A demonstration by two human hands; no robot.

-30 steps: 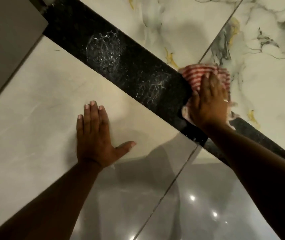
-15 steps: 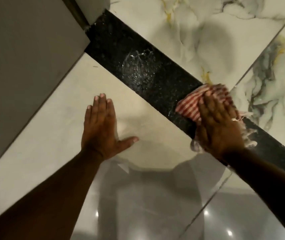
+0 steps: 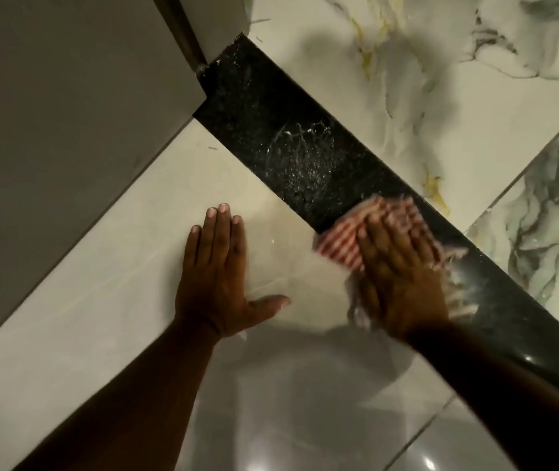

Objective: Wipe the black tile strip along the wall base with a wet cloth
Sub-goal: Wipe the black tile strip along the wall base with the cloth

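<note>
one black strip (image 3: 271,107) slanting down rightward, right hand (image 3: 403,277) flat on cloth (image 3: 342,243), left hand (image 3: 216,277) flat

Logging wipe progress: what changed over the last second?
The right hand slid the striped cloth along the black strip toward its corner end, wiping away the nearer of two foamy patches. One foamy patch remains. The left hand stayed flat on the pale floor tile.

Tile strip (image 3: 305,137) runs upper-centre to lower right; cloth (image 3: 342,243) on it mid-frame under right hand (image 3: 403,283); left hand (image 3: 216,277) on floor (image 3: 101,317), centre.
</note>
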